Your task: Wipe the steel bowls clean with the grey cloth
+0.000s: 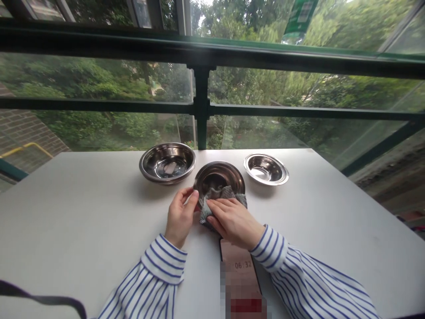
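Observation:
A shiny metal bowl [221, 170] is tilted up in front of me at the middle of the table. My left hand [181, 215] pinches its left rim between thumb and fingers. A grey cloth [207, 215] lies bunched over the bowl's near rim and partly inside it. My right hand [232, 219] presses that cloth against the bowl, fingers bent around it. The bowl's near side is hidden by the cloth and the hand.
Metal bowls, apparently stacked [168, 179], stand at the back left, and another metal bowl [265, 170] at the back right. A phone [237, 257] showing a timer lies below my right hand. The white table [99, 221] ends at a green-railed window [201, 88]. A dark strap [43, 299] crosses the lower left.

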The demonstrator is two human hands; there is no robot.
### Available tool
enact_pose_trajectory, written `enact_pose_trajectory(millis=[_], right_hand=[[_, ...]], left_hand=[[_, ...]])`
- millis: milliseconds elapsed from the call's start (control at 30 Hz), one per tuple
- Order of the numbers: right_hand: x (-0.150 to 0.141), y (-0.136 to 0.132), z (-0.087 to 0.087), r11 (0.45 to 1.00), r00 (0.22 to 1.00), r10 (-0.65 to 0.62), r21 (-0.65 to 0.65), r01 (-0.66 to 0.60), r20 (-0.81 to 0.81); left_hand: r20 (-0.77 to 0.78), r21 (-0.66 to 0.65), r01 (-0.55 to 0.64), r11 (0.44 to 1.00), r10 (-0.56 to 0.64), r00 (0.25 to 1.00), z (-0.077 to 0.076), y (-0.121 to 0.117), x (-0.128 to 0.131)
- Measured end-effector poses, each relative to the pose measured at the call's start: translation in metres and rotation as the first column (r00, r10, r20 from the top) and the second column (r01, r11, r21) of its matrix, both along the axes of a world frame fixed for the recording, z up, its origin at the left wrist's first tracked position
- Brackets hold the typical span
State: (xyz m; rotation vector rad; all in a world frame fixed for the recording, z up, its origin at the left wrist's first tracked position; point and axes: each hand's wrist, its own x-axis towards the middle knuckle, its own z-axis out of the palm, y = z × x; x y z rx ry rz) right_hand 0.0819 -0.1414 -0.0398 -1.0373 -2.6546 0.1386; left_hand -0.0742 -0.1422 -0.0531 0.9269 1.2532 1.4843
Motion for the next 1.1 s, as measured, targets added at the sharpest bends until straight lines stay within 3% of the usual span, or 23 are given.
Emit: enact_pose_trajectory(millis=[133, 300, 533, 867, 1100], right_hand=[[-0.005, 0.002, -0.004, 1.0, 0.999, -0.013, 0.021, 0.014, -0.038], [-0.005, 0.004, 0.002, 0.999, 0.999, 0.042, 0.018, -0.042, 0.034], [0.017, 0.002, 0.019, 1.0, 0.986, 0.007, -0.001, -0.006, 0.167], [-0.011, 0.006, 0.001, 0.999, 0.998, 0.049, 0.01, -0.05, 0.04], [0.012, 0.0, 0.019, 1.0, 0.984, 0.02, -0.006, -0.02, 0.179]], left_hand=[[-0.097, 0.061, 0.067, 0.996, -0.06, 0.993, -0.001, -0.001, 0.003], [-0.232, 0.095, 0.05, 0.994, -0.027, 0.972, -0.004, 0.001, -0.004], [-0.238, 0.096, 0.039, 0.995, -0.015, 0.971, -0.007, 0.006, -0.01], [-0.204, 0.062, 0.041, 0.997, -0.028, 0.979, -0.007, 0.003, -0.006], [-0.2, 0.062, 0.02, 0.998, -0.007, 0.98, -0.01, 0.006, -0.012]])
